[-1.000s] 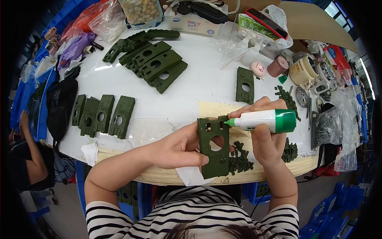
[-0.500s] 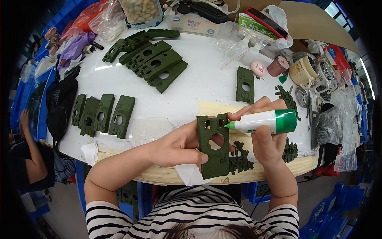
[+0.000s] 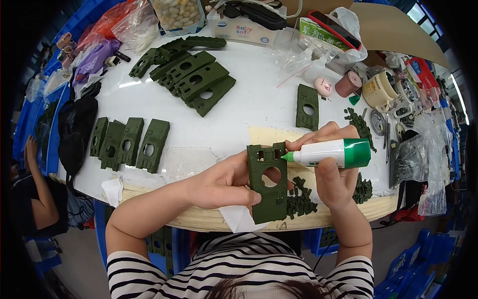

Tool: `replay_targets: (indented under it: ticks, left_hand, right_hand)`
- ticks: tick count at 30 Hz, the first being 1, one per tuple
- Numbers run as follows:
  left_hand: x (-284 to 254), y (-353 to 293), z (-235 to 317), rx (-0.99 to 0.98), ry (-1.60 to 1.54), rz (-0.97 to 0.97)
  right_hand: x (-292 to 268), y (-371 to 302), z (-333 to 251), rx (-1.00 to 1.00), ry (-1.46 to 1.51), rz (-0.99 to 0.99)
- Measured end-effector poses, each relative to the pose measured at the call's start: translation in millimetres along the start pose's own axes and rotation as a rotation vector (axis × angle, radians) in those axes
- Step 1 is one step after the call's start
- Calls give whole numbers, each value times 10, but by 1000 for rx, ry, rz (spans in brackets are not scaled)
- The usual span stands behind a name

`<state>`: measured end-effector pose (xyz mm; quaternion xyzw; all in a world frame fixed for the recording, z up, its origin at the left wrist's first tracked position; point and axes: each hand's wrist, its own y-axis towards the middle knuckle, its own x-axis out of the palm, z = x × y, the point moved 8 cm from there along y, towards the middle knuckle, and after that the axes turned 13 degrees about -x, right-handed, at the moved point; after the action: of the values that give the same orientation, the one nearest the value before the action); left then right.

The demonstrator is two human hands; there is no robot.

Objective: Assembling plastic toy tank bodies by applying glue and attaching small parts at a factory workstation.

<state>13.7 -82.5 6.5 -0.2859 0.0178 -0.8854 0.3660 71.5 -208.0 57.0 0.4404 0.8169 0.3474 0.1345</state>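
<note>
Panel in dark green is held just left of the heap of small green parts, its long left side pinched by the left hand. It is probably light, stiff plastic, best taken by the long sides. Beyond the heap, the right hand wraps a white-and-green bottle. Since a second ago, little differs: the nozzle sits slightly nearer the heap.
</note>
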Motion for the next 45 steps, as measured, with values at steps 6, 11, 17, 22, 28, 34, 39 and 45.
replay_targets:
  ticks: [6,11,17,22,28,34,39,45]
  left_hand:
    - [-20,-1,-18,-6,-2,27]
    - [5,-3,19,-25,-11,21]
    - [-3,-2,6,-13,-11,19]
    - [-19,-25,37,57,-2,-15]
    - [-575,-169,307,-27,157,370]
    - [-840,-184,171,-79,222,482]
    - [-972,-302,223,-29,497,813]
    - [-798,-543,296,187,824,1064]
  right_hand:
    - [13,10,-12,-4,-17,-3]
    - [-2,9,1,4,-17,5]
    - [-25,-2,56,57,108,93]
    - [-50,15,36,57,111,123]
    - [-189,0,-65,18,65,197]
    - [-228,-26,-81,-23,34,222]
    - [-295,-8,-148,-38,37,231]
    - [-177,-341,-427,-116,-266,201]
